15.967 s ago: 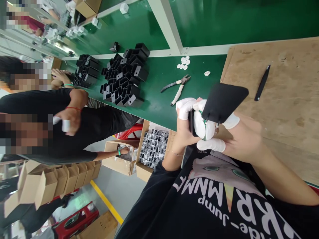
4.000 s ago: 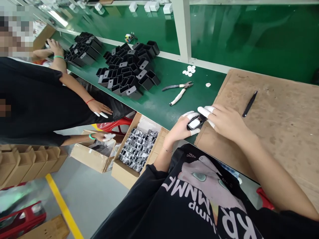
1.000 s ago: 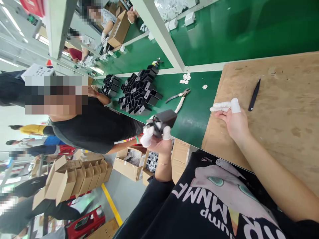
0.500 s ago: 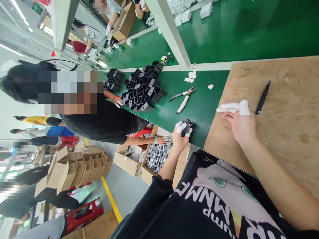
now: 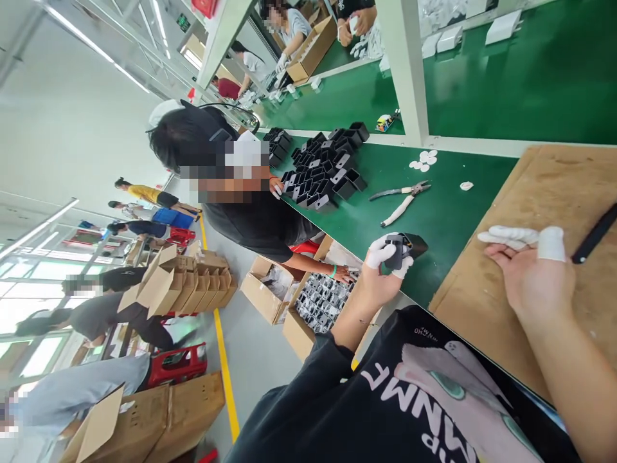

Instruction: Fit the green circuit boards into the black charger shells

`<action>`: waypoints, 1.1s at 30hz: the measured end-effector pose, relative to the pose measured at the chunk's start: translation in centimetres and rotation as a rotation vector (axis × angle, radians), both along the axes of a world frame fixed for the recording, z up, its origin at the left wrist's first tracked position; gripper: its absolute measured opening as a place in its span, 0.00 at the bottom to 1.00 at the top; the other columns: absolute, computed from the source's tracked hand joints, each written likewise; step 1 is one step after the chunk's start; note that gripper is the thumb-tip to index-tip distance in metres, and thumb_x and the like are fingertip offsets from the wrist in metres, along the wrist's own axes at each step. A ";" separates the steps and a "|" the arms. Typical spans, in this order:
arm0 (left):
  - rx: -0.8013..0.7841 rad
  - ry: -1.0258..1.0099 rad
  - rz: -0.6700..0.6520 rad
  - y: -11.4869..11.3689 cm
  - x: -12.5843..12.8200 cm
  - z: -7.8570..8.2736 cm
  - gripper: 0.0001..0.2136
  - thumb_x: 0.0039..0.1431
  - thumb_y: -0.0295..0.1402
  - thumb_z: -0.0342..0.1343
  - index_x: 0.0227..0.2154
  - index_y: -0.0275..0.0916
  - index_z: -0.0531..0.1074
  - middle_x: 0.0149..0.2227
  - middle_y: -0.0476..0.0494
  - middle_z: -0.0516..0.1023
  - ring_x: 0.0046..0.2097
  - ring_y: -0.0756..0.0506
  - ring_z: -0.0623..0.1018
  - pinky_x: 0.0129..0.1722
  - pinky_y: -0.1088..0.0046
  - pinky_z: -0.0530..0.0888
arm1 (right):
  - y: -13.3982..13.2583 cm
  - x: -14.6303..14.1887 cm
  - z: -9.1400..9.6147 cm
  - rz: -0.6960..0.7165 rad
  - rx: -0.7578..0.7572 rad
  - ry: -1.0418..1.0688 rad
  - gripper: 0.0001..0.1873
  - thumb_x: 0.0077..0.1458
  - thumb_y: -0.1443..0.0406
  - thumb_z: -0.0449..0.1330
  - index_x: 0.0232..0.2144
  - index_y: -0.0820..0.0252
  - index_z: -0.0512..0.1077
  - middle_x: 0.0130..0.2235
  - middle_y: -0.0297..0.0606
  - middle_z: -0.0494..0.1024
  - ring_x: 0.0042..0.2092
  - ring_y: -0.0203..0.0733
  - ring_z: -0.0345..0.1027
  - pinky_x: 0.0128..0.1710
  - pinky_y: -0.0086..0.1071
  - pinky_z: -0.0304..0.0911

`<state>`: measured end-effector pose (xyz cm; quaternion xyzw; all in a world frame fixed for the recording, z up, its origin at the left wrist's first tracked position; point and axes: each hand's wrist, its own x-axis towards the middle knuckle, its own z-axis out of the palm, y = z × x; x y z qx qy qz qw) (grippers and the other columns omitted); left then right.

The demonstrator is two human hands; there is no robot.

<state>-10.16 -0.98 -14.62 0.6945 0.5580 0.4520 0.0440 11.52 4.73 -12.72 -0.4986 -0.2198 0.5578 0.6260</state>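
Note:
My left hand (image 5: 378, 276), with white finger cots, is closed around a small black plastic housing (image 5: 396, 252) at the green bench's front edge. Something small and gold-coloured shows inside it, too small to name. My right hand (image 5: 535, 270), also in white finger cots, is open with fingers stretched out above a brown board (image 5: 515, 186), holding nothing. A black pen-like tool (image 5: 595, 235) lies on the board just beyond that thumb. Diagonal cutters (image 5: 402, 199) with pale wrapped handles rest on the bench, beyond the left hand.
Many black housings (image 5: 322, 167) stand grouped on the green bench (image 5: 448, 218). White round discs (image 5: 424, 159) lie near a white frame post (image 5: 405, 71). A co-worker in black (image 5: 255, 218) reaches into a carton of wrapped parts (image 5: 318, 302) beside the bench.
The view has swung left, so everything sits further right in the picture. My left hand still grips the housing, and my right hand stays open. The co-worker's head has lowered.

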 end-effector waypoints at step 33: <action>-0.917 -2.030 0.045 -0.2 5.7 10.3 0.13 0.68 0.34 0.46 0.42 0.33 0.73 0.42 0.40 0.79 0.43 0.50 0.80 0.44 0.77 0.78 | -2.8 -1.3 0.0 0.330 0.347 -0.587 0.23 0.64 0.50 0.49 0.37 0.57 0.77 0.41 0.41 0.82 0.42 0.43 0.75 0.45 0.39 0.68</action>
